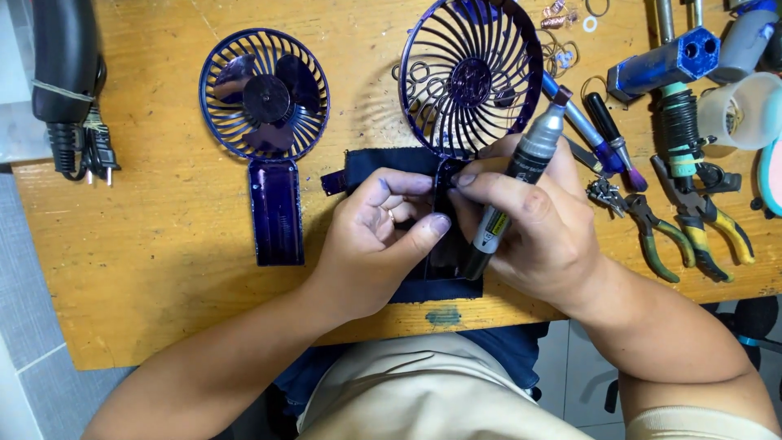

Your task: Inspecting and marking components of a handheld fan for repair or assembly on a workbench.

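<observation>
I had both hands on the fan shell, the half with the round grille standing up over the dark cloth at the middle of the wooden table. My left hand was pinched shut on the shell's handle part, thumb and forefinger pressing it from the left. My right hand gripped the same handle from the other side with its fingertips, and it also held a grey marker tucked along the palm, tip pointing up and away.

To do this well, I judged the shell needed steadying against the cloth so it would not twist, with thumb pressure kept low on the handle and away from the thin grille ribs, which looked easy to bend. The marker might have got in the way of a firm grip.

The shell was glossy dark blue, its ribs curling outward from a small hub. Its mate, the fan half with blades, lay flat to the left, well apart. Pliers lay to the right.
</observation>
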